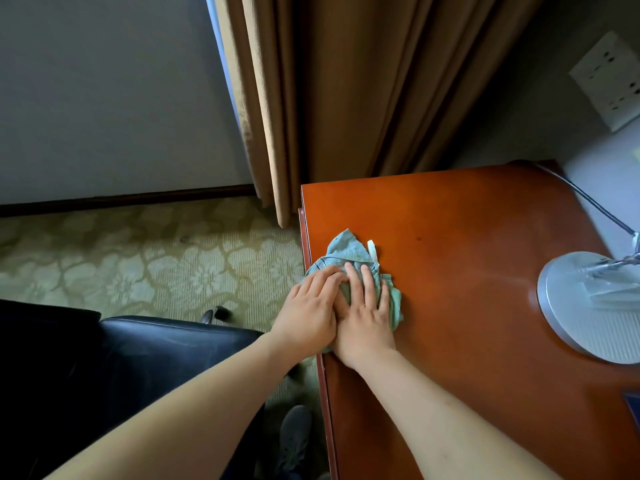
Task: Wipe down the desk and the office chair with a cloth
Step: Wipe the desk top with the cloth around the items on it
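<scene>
Crumpled teal cloth (349,258) lies pressed under both flat hands (336,313) on glossy wooden desk (467,271).

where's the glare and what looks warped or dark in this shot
Head view: soft glare streaks the desk beside the lamp base, itself washed out by light from the right; wide-angle distortion bows the desk's left edge and tilts the curtain; the black chair sinks into shadow at lower left; both hands, left hand and right hand, and the cloth look sharp.

Glossy wooden desk (467,271); seemingly terry cloth (346,252)
</scene>
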`<action>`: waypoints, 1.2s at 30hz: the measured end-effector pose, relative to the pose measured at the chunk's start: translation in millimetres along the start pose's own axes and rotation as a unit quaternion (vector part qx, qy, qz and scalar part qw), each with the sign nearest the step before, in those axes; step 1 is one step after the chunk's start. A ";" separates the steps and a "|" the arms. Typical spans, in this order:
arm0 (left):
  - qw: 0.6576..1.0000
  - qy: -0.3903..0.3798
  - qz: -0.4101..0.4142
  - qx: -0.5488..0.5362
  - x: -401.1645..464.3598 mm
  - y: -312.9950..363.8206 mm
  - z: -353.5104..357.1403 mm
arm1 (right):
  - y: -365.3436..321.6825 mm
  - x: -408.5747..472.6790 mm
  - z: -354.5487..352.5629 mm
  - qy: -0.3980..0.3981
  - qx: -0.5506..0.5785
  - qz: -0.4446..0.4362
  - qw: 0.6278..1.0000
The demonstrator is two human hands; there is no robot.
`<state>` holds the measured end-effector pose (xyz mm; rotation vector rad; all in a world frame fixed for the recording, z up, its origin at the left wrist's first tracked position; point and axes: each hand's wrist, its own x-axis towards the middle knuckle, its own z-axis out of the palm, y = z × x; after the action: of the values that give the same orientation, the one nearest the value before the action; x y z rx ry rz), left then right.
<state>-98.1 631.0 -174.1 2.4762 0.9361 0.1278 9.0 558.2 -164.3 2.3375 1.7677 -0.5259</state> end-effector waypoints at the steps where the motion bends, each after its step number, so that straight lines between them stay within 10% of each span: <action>1: 1.000 -0.001 0.007 0.005 2.6 -2.2 -1.3 | 0.6 3.2 0.1 -0.001 0.000 0.000 1.000; 20: 0.997 0.022 -0.070 0.012 171.1 -68.9 -42.3 | 15.8 180.6 -68.6 -0.002 0.026 -0.003 1.000; 36: 0.996 -0.013 -0.087 0.007 100.9 -17.1 -21.5 | 20.6 98.3 -36.0 0.002 0.033 0.002 0.999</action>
<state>-36.9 715.8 -171.6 2.3912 1.1392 0.0315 58.4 652.5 -169.2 2.3863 1.7731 -0.5897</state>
